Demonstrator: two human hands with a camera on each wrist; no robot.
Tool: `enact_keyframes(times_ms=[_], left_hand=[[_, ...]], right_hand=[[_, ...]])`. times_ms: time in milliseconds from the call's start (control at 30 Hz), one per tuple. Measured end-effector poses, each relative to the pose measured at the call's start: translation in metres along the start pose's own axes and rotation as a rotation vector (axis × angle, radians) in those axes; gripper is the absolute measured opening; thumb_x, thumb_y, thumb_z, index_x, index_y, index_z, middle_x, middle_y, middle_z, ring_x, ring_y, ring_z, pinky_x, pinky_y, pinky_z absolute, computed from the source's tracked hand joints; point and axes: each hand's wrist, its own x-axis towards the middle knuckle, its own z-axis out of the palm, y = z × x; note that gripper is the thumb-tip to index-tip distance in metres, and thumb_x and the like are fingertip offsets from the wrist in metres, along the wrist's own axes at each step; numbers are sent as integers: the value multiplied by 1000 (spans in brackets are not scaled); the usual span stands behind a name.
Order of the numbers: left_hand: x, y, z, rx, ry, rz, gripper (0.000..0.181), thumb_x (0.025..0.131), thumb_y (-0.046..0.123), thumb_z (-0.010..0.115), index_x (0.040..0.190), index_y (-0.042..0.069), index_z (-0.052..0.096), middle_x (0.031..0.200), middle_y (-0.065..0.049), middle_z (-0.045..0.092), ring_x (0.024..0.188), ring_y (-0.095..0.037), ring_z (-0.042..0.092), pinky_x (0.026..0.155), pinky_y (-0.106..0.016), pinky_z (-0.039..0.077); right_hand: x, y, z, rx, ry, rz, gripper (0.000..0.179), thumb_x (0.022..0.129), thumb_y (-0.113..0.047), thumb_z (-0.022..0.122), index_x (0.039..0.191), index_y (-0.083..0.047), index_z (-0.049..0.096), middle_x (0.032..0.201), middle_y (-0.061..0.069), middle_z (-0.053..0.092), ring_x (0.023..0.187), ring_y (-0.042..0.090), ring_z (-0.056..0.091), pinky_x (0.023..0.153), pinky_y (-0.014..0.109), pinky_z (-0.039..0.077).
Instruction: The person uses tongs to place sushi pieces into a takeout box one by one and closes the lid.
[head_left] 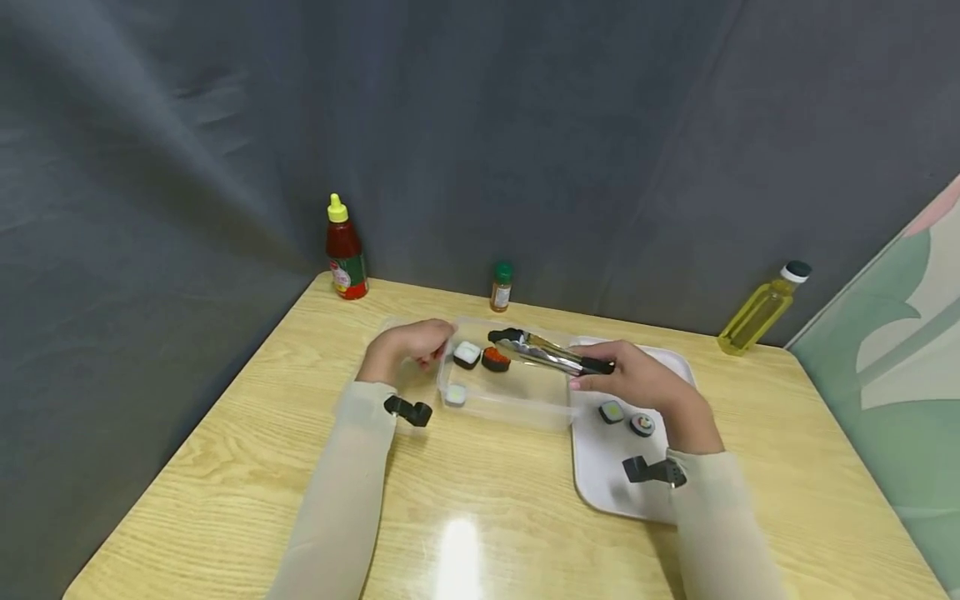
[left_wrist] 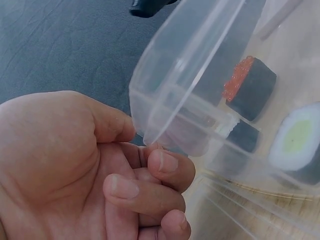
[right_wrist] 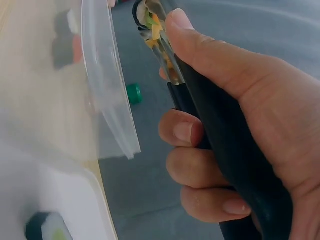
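My left hand (head_left: 418, 340) pinches the left end of a clear plastic container (head_left: 525, 410) between thumb and fingers. Inside that box are a white-topped sushi piece (head_left: 467, 354), a roe-topped sushi piece (head_left: 496, 359) and a green-centred sushi roll (head_left: 455, 394). Black-handled metal tongs (head_left: 551, 357) are gripped in my right hand (head_left: 645, 379), reaching over the box from the right. Between the tongs' tips is a seaweed-wrapped sushi roll (right_wrist: 146, 15) with orange and green filling. Two more sushi rolls, one green-centred (head_left: 611, 412) and one with mixed filling (head_left: 642, 424), lie on a white tray (head_left: 609, 483).
A red sauce bottle (head_left: 346, 258) stands at the table's back left corner. Behind the container is a small green-capped jar (head_left: 502, 287). A yellow oil bottle (head_left: 761, 312) stands at the back right. Grey cloth (head_left: 480, 150) hangs behind the table.
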Motion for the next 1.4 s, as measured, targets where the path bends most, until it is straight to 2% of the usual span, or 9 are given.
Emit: enact_keyframes(times_ms=[100, 167, 267, 467, 633, 767, 867, 1100, 1400], left_hand=[[1, 3, 3, -16, -18, 2, 53, 118, 35, 24, 79, 8, 48, 69, -3, 49, 54, -15, 38, 63, -32, 46], [4, 6, 6, -23, -37, 18, 53, 118, 35, 25, 79, 9, 49, 68, -2, 49, 54, -15, 38, 63, -32, 44], [6, 6, 7, -33, -54, 34, 54, 117, 37, 25, 76, 11, 49, 67, -1, 50, 54, -14, 38, 63, -32, 43], [-3, -6, -2, -62, -15, -1, 56, 118, 35, 24, 74, 9, 48, 65, -4, 50, 52, -14, 32, 61, -34, 40], [-6, -8, -4, -72, -25, 22, 53, 118, 35, 23, 80, 7, 49, 68, -4, 50, 52, -13, 33, 61, -34, 41], [-5, -6, -3, -64, -29, 24, 53, 118, 36, 24, 80, 9, 50, 69, -3, 50, 52, -12, 33, 62, -33, 44], [-3, -4, -1, -57, -26, 20, 53, 118, 36, 24, 80, 9, 50, 69, -3, 50, 51, -11, 32, 62, -33, 46], [-2, -2, 0, -68, -28, 25, 53, 118, 35, 23, 80, 9, 49, 67, -4, 50, 50, -12, 33, 62, -32, 46], [-1, -4, -1, -76, -28, 9, 54, 118, 35, 22, 78, 9, 47, 66, -3, 49, 51, -13, 34, 62, -32, 43]], right_hand=[[1, -3, 5, -1, -8, 2, 62, 96, -38, 80, 148, -8, 62, 151, 19, 61, 143, 39, 56, 111, 57, 50], [2, -6, 8, -9, -19, 9, 63, 96, -39, 79, 148, -7, 61, 151, 20, 60, 145, 41, 53, 112, 60, 49], [11, -11, 11, -27, -42, 13, 63, 96, -41, 79, 148, -9, 62, 150, 18, 62, 141, 38, 58, 110, 59, 51], [46, -28, 23, -72, -132, -8, 64, 95, -50, 77, 148, -16, 62, 152, 11, 62, 142, 35, 59, 112, 56, 51], [57, -32, 31, -161, -186, 17, 60, 96, -46, 78, 147, -17, 64, 150, 8, 64, 139, 29, 62, 111, 53, 52], [60, -32, 33, -243, -194, 7, 56, 96, -43, 79, 144, -18, 67, 145, 6, 68, 118, 18, 69, 98, 44, 56], [60, -33, 34, -279, -191, 16, 56, 95, -44, 79, 143, -19, 67, 143, 4, 69, 106, 15, 66, 91, 41, 53], [51, -39, 31, -333, -149, 86, 63, 95, -54, 76, 150, -28, 60, 152, 2, 63, 139, 32, 61, 109, 57, 52], [21, -32, 12, -245, -13, 61, 73, 94, -55, 77, 155, -22, 55, 154, 8, 61, 139, 33, 61, 108, 57, 52]])
